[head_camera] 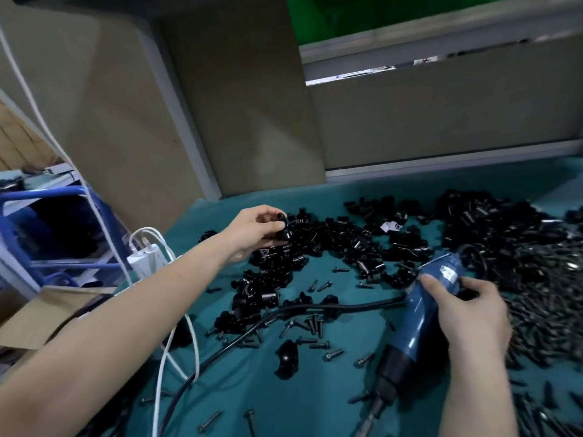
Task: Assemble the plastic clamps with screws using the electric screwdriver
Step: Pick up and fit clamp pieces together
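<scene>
L grip [258, 231] pinches clamp [281, 219]; R grip [470, 313] wraps electric screwdriver [418, 315]; loose screws [315, 326] betw. grips on counter [284, 392].

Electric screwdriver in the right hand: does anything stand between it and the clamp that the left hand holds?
Nothing visible blocks it. Between the clamp in the left hand and the electric screwdriver in the right hand, only loose clamps, screws and a black cable lie on the green cloth.
</scene>
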A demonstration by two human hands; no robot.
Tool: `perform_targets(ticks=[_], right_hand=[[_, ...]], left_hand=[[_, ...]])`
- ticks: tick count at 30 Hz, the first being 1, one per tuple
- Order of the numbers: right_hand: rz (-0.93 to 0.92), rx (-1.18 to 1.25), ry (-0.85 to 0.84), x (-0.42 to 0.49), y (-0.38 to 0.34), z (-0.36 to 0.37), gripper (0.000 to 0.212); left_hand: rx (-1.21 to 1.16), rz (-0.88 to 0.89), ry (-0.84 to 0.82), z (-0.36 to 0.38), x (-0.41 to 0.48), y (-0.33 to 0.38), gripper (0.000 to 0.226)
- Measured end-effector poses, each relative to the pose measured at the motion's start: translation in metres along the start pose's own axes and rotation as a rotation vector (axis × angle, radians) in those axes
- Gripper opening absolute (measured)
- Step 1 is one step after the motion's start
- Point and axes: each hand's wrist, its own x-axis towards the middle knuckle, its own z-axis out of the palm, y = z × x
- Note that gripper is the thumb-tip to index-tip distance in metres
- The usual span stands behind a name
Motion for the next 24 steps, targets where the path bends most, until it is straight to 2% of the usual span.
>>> perform_targets(ticks=[7, 9, 11, 13, 14, 16, 18, 21, 24], right_hand=[[0.046, 0.008, -0.165, 0.004, 0.000, -0.018, 0.051], [0.040, -0.007, -0.174, 0.007, 0.000, -0.030, 0.043], [-0.007, -0.003, -0.082, 0.009, -0.002, -0.043, 0.031], [-0.085, 0.170, -0.021, 0.004, -0.012, -0.054, 0.030], [-0.114, 0.286, -0.079, -0.002, -0.018, -0.055, 0.033], [-0.100, 0.475, -0.300, -0.015, -0.030, -0.048, 0.043], [-0.010, 0.682, -0.425, -0.023, -0.036, -0.040, 0.045], [-0.014, 0.910, -0.415, -0.019, -0.031, -0.047, 0.037], [-0.103, 0.979, -0.438, -0.009, -0.024, -0.057, 0.022]], left_hand=[[-0.362, -0.143, -0.080, 0.019, -0.011, 0.009, 0.032], [-0.319, -0.156, -0.122, 0.027, -0.020, 0.012, 0.030], [-0.128, -0.137, -0.181, 0.045, -0.033, 0.015, 0.024], [-0.061, -0.108, -0.254, 0.077, -0.048, 0.019, 0.018], [-0.100, -0.091, -0.304, 0.096, -0.055, 0.022, 0.016], [-0.204, -0.021, -0.400, 0.141, -0.070, 0.027, 0.015], [-0.142, 0.134, -0.399, 0.179, -0.079, 0.030, 0.014], [0.135, 0.390, -0.320, 0.207, -0.079, 0.027, 0.010], [0.293, 0.495, -0.365, 0.205, -0.063, 0.021, 0.010]])
